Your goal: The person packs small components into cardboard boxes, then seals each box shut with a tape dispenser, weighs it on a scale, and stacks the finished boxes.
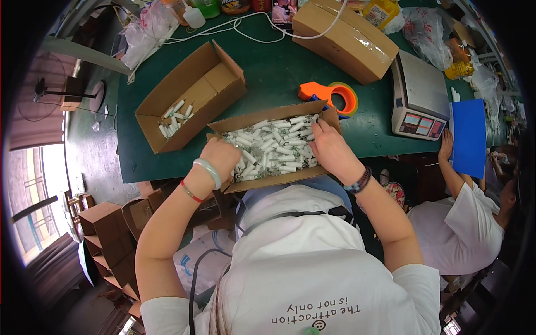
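Right in front of me, at the table's near edge, an open cardboard box is filled with small white cylindrical pieces with clear, glassy-looking ends. My left hand bends down over the box's left end, touching the pieces there, its fingertips hidden. At the opposite end, my right hand reaches in over the pieces, thumb and forefinger apart, its other fingers partly hidden. A second open cardboard box stands farther left, with several of the same white pieces at its near end.
Beyond the filled box lies an orange tape dispenser with a tape roll. A closed carton and a digital scale occupy the right. White cables cross the green table. A co-worker's hand rests beside a blue folder.
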The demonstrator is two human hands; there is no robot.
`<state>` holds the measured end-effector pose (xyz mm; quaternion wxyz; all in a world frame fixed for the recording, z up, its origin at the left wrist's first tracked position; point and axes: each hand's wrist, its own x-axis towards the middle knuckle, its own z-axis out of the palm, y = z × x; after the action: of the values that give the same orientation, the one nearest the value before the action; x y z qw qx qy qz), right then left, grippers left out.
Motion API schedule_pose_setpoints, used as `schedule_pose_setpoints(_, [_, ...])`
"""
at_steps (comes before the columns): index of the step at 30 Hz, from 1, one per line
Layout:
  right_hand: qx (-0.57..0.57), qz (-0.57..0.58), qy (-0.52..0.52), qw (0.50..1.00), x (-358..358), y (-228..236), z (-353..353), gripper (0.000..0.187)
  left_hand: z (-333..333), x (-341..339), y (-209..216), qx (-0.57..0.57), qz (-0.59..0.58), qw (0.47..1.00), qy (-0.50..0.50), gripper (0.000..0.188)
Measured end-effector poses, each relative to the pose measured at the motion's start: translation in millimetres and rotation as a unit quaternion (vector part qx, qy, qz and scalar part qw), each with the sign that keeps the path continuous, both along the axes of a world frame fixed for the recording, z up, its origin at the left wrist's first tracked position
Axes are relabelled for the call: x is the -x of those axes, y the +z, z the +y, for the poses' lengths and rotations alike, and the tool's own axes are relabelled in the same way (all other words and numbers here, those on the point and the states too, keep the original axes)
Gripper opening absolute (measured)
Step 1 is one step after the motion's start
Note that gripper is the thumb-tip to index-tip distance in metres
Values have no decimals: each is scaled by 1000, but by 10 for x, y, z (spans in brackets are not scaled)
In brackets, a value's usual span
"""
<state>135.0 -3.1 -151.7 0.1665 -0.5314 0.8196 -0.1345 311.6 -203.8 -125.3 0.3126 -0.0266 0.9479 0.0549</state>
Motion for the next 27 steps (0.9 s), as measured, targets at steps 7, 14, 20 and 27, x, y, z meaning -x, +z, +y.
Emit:
schedule_pose_setpoints(7, [-2, 35, 32, 999, -37, -148, 34, 45, 237, 62, -355, -1, -35, 998, 49, 20])
schedule_pose_setpoints(14, [93, -108, -17, 990, 121, 477, 321, 33, -118, -19, -249, -55, 87, 981, 162, 16])
schedule_pose_setpoints(20, [107, -90, -3, 990, 111, 402, 308, 31, 214, 127, -282, -65, 13, 991, 113, 24])
schedule_pose_setpoints(27, [93, -85, 1, 992, 133, 372, 313, 31, 84, 74, -321, -91, 30, 969, 228, 20])
